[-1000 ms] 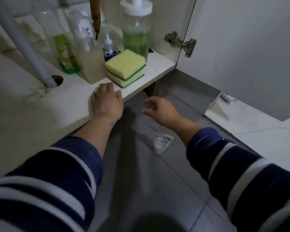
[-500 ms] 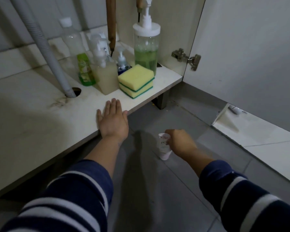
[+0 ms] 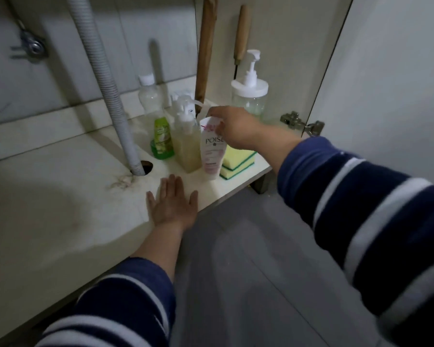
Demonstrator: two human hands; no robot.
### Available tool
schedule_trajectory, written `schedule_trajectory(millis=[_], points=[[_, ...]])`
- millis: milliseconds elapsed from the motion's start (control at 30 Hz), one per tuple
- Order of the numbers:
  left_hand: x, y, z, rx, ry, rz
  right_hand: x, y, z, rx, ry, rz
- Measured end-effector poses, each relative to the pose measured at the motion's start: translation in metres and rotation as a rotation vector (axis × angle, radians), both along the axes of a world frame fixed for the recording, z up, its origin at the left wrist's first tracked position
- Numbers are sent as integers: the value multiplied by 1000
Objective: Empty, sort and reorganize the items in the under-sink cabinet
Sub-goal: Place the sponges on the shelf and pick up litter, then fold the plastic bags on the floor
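My right hand [image 3: 236, 128] pinches the top end of a white and pink tube [image 3: 212, 151], which stands cap down on the cabinet floor [image 3: 60, 196] in front of the stacked yellow sponges [image 3: 238, 159]. Flat on the cabinet floor near its front edge lies my left hand [image 3: 172, 204], fingers straight. Behind the tube stand a yellowish soap bottle [image 3: 186, 144], a small green bottle [image 3: 162, 140], a clear bottle with a white cap [image 3: 149, 98] and a large pump dispenser [image 3: 249, 96].
A ribbed drain hose [image 3: 105, 83] runs down into a hole [image 3: 145, 166] in the cabinet floor. Two wooden handles [image 3: 206, 46] hang against the back wall. The cabinet door [image 3: 386, 71] stands open on the right, on its hinge [image 3: 301, 125]. Grey floor tiles [image 3: 248, 271] lie below.
My right hand picked the tube up off the floor tiles and brought it up into the cabinet, next to the sponges. The left hand stayed flat on the cabinet floor.
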State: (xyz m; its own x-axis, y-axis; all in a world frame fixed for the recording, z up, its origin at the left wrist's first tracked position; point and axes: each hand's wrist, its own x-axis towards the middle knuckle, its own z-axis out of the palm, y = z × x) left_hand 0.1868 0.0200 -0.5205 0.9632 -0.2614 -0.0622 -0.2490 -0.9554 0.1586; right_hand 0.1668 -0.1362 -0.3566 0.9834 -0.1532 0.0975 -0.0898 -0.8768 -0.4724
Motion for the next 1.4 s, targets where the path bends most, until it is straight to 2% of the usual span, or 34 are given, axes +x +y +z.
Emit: schedule_trajectory(millis=[200,500,633,767,900,1000,1167,1400], points=[[0,-2,-5,-21,-49,9,26,20,-23,-52,-4,-5],[3,-1,-4,-41,-38,13,24,13,-34,128,-95,-47],[-11,-9,2,-138,-45,47,-7,-8,-45,138,-81,-82],[-55,-36,0,-221,-212,79,-60,-42,-80,102,1,-155],[-102,-79,-9,-195,-295,-86,-133,-85,-114,158,185,-245],[-138,-129,-16,-137,-177,-284,-200,-123,-137,201,328,-355],[-211,-222,-31,-101,32,-580,-325,-189,-169,160,521,-521],[-352,-318,-67,-141,396,-921,-513,-247,-205,104,581,-892]])
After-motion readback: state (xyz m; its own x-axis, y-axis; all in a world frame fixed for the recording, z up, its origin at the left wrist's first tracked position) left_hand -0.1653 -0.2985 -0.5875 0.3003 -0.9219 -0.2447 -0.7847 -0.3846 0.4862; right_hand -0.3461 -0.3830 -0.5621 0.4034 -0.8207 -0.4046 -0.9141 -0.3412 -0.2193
